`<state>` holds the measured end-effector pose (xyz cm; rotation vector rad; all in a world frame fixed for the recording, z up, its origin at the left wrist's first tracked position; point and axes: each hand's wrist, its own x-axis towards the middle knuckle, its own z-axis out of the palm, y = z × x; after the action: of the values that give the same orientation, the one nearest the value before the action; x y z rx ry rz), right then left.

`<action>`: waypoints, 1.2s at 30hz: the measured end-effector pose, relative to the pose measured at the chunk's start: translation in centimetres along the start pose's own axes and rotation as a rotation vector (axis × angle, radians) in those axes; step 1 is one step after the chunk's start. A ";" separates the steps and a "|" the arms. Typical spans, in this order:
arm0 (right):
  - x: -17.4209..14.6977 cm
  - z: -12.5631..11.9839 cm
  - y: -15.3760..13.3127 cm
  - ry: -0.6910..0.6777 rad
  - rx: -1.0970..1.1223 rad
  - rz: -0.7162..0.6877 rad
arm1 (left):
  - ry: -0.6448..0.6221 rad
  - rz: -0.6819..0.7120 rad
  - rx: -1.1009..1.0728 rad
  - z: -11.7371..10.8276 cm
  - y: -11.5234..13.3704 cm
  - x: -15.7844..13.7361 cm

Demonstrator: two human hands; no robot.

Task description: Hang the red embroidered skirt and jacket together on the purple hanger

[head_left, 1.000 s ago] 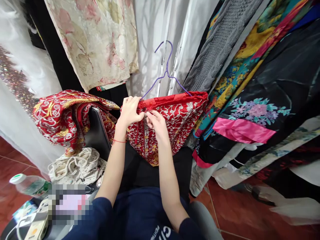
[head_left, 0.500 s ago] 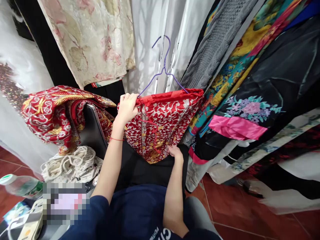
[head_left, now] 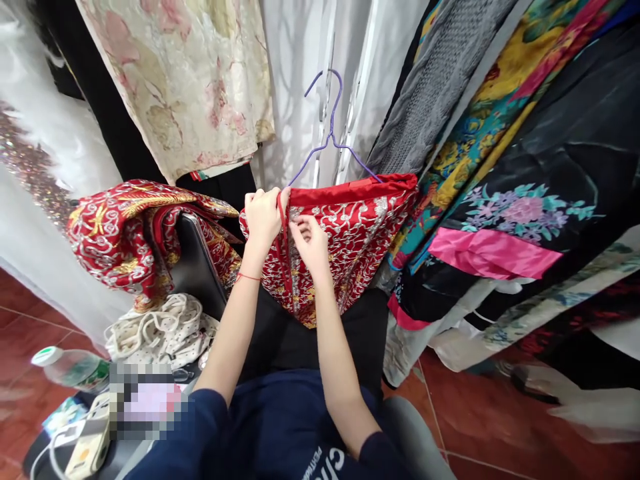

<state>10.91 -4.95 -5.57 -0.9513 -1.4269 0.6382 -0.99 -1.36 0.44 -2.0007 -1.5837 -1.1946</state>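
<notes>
l hand (head_left: 263,213) clutching embr'd, satiny-edged red cloth (head_left: 350,230) – r hand (head_left: 311,243) curled, can't tell its hold

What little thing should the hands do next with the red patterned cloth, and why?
Perhaps the right hand should pinch the red cord, because it dangles close by, while the left hand grips the top edge of the red cloth near the purple hanger.
</notes>
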 end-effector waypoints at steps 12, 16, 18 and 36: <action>2.5 2.1 -4.3 0.051 -0.439 0.068 | 0.063 0.002 0.051 0.7 -0.6 0.4; 1.8 1.3 -4.1 0.002 -0.420 0.104 | 0.068 0.001 0.056 0.7 -0.4 0.2; 1.2 1.3 -3.2 0.018 -0.241 0.123 | 0.073 0.006 0.048 0.8 -0.3 0.1; -2.7 -5.0 4.2 -0.434 -0.547 0.534 | -0.107 0.120 0.033 0.0 -1.8 -0.1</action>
<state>16.28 -5.88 -10.01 -1.7392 -1.7888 0.9050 -2.67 -0.81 -0.08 -2.1376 -1.4965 -1.0270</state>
